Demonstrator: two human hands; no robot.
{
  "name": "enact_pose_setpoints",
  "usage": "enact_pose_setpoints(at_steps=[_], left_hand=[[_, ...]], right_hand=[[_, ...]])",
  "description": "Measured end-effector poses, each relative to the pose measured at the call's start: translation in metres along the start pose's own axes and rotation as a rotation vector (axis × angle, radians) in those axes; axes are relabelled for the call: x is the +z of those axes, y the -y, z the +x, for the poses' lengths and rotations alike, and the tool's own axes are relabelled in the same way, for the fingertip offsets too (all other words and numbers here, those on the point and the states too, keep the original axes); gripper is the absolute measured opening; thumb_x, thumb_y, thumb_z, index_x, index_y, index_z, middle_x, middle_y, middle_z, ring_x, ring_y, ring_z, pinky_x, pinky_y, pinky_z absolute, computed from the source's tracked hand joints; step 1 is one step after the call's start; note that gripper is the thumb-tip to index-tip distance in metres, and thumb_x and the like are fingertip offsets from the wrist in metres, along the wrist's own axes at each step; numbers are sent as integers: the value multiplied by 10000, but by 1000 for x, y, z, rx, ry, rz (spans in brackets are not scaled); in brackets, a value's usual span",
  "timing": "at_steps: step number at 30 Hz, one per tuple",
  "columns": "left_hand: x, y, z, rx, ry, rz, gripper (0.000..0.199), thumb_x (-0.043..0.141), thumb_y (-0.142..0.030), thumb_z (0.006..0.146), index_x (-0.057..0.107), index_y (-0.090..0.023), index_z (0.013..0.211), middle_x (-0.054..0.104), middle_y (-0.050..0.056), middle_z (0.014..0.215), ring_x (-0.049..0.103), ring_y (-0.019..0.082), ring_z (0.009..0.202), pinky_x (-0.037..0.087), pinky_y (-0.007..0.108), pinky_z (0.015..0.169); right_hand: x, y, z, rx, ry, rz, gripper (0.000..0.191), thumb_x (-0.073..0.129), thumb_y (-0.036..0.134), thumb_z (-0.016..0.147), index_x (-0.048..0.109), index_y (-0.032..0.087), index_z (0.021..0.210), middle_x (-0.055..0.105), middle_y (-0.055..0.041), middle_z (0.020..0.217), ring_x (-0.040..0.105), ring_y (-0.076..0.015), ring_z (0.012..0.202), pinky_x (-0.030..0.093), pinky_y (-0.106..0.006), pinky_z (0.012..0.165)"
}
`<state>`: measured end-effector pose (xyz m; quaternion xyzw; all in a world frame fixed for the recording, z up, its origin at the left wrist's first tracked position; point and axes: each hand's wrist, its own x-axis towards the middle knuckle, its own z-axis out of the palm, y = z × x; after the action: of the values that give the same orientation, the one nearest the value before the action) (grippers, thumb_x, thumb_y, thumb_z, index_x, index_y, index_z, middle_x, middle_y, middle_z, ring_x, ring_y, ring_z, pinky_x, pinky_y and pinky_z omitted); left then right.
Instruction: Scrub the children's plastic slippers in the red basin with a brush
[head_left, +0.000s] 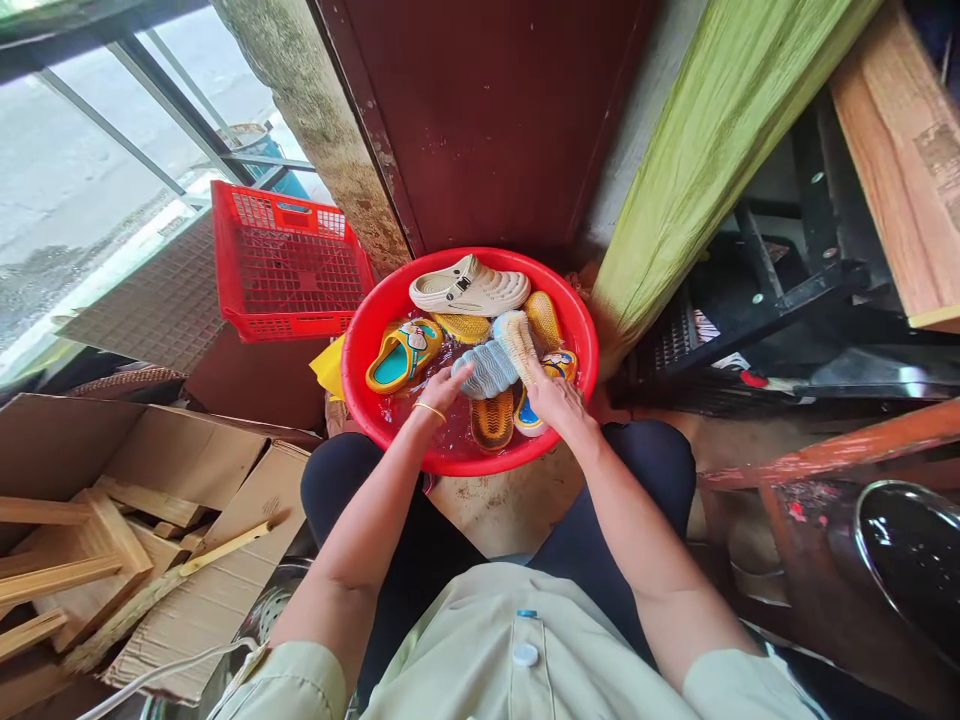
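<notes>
A light blue clog (486, 370) is tilted with its wavy sole facing up, over the red basin (358, 400). My left hand (442, 390) grips its left end. Closed around a scrub brush (515, 340), my right hand (559, 398) presses pale bristles near the sole's right side; exact contact is hard to tell. Around them in the water lie a cream clog (472, 287), a yellow clog with a teal insole (405, 355), a brown-soled clog (492, 420) and a yellow-and-blue clog (531, 412). Yellow soles (544, 320) show behind the brush.
The basin sits between my knees. A red plastic crate (292, 265) stands at the back left, and a cardboard box with wood pieces (97, 550) is at the left. A dark red door (495, 120) rises behind. Green cloth (697, 150) and a black rack (795, 270) are right.
</notes>
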<state>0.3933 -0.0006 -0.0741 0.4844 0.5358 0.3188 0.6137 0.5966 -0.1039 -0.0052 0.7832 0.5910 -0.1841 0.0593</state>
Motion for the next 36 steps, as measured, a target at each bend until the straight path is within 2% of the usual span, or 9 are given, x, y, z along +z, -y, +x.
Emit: enact_pose_setpoints(at_steps=[5, 10, 15, 20, 22, 26, 28, 33, 36], left_hand=[[-2, 0, -5, 379, -92, 464, 538, 732, -513, 802, 729, -169, 1215, 747, 107, 1160, 671, 313, 1083, 526, 434, 976], [-6, -1, -5, 621, -61, 693, 387, 620, -313, 854, 721, -184, 1205, 723, 116, 1257, 636, 313, 1225, 485, 441, 1105], [-5, -1, -3, 568, -18, 708, 361, 608, -243, 828, 715, -166, 1165, 730, 115, 1241, 659, 291, 1176, 498, 409, 1082], [-23, -13, -2, 436, 53, 570, 579, 722, -271, 716, 665, -209, 1288, 714, 79, 1214, 656, 287, 1124, 500, 384, 1033], [-26, -15, -3, 400, 80, 490, 592, 735, -252, 665, 664, -206, 1251, 701, 71, 1178, 641, 281, 1099, 507, 374, 997], [-21, -17, -9, 330, 128, 373, 679, 745, -197, 586, 634, -182, 1256, 682, 69, 1133, 623, 263, 1040, 522, 367, 931], [-18, -19, -13, 287, 105, 316, 701, 776, -230, 593, 635, -186, 1277, 689, 71, 1130, 628, 266, 1041, 524, 361, 914], [-17, -26, -13, 176, -67, 33, 627, 821, -484, 651, 681, -183, 1183, 704, 57, 1014, 649, 219, 913, 530, 305, 795], [-14, -25, -9, 32, -120, -140, 612, 781, -576, 712, 648, -197, 1174, 683, 38, 936, 609, 147, 709, 513, 261, 632]], right_hand=[[5, 2, -13, -94, -32, 7, 668, 271, 324, 1095, 48, 232, 1717, 757, -170, 1199, 736, -294, 1069, 557, -392, 906], [12, 29, -40, -305, -55, -62, 678, 307, 358, 1086, 17, 376, 1699, 746, -114, 1224, 739, -282, 1012, 566, -393, 897], [2, 14, -32, -204, -7, -26, 715, 341, 329, 1069, 1, 398, 1694, 753, -90, 1271, 724, -279, 1091, 553, -425, 938], [-13, -28, -21, -22, 22, 14, 628, 320, 320, 1080, 218, 307, 1699, 783, -124, 1191, 752, -264, 1015, 553, -372, 881], [-12, -28, -25, -39, 28, 13, 625, 334, 318, 1078, 238, 296, 1695, 793, -125, 1145, 758, -267, 995, 553, -363, 858], [-3, -3, -37, -257, 65, 19, 639, 353, 354, 1081, 192, 343, 1699, 796, -105, 1119, 761, -276, 1018, 549, -374, 878], [-1, 1, -38, -270, 60, 12, 654, 357, 359, 1080, 162, 346, 1704, 792, -114, 1127, 759, -286, 1034, 547, -385, 891], [-10, -24, -25, 0, -19, -21, 724, 342, 317, 1081, 7, 217, 1714, 788, -164, 1111, 755, -303, 1028, 551, -388, 868], [-6, -20, -25, -56, -130, 2, 667, 273, 337, 1102, 50, 205, 1717, 775, -154, 1169, 742, -276, 1024, 546, -364, 885]])
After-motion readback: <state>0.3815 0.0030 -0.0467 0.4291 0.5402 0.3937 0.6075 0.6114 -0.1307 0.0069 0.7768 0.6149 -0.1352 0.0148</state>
